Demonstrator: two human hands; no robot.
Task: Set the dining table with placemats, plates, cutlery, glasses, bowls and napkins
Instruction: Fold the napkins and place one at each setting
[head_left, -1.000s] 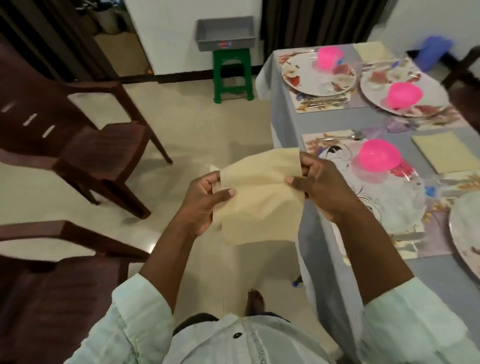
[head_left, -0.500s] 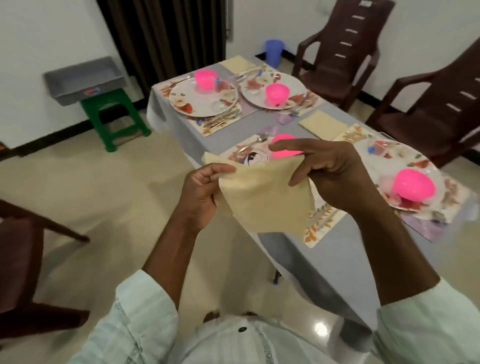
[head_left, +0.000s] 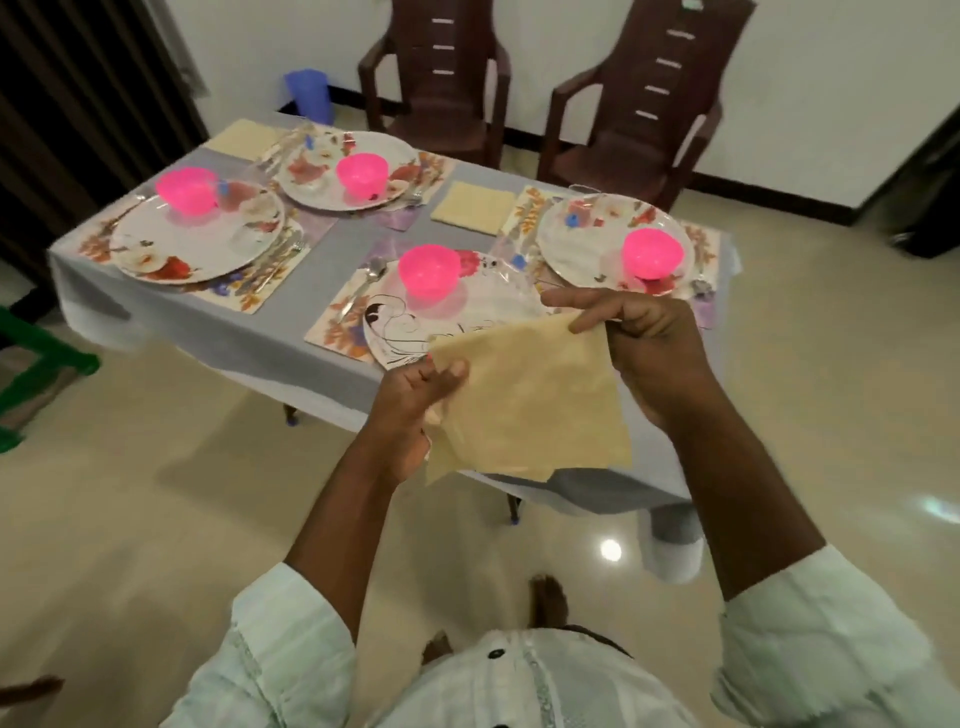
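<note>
- The left hand (head_left: 415, 410) pinches the left edge of a beige napkin (head_left: 524, 405), thumb on the near face and fingers curled behind the cloth.
- The right hand (head_left: 644, 353) grips the napkin's upper right corner between thumb and fingertips, closed tightly on the fabric.
- The napkin hangs in the air between both hands, above the near edge of the table (head_left: 311, 343), touching nothing else.
- The table wears a grey cloth and carries four floral plates on patterned placemats; the nearest plate (head_left: 483, 312) lies just behind the held napkin.
- Each plate bears a pink bowl; the nearest bowl (head_left: 428, 271) sits toward that plate's far side.
- A spoon (head_left: 363, 286) lies on the placemat left of the nearest plate.
- A folded napkin (head_left: 474, 208) lies flat between the two far-right settings, and another (head_left: 244, 139) at the far left corner.
- Cutlery beside the other plates is blurred; it looks like forks and spoons.
- Two brown chairs (head_left: 441, 78) stand beyond the table, by the wall.
</note>
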